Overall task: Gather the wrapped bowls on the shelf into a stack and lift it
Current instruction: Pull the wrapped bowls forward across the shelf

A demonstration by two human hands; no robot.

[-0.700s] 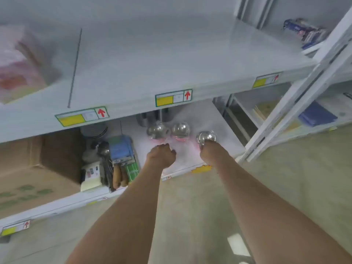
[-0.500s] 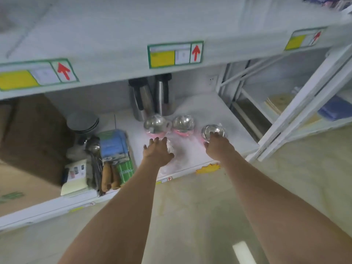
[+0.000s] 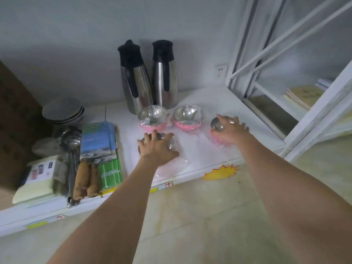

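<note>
On the shelf (image 3: 200, 149), each spread hand (image 3: 156, 147) covers a wrapped bowl (image 3: 172, 144).

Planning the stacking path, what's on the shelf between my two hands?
Head view: only bare white shelf separates left hand and right hand; each covers a wrapped pink-and-steel bowl.

I see both bare forearms extended forward and apart from the lower frame; left hand (image 3: 157, 147) palm down, fingers spread, thumb out to the right, draped over a rounded object; right hand (image 3: 231, 131) palm down, fingers splayed forward, likewise resting on a rounded object; wrists straight; hands well apart.
</note>
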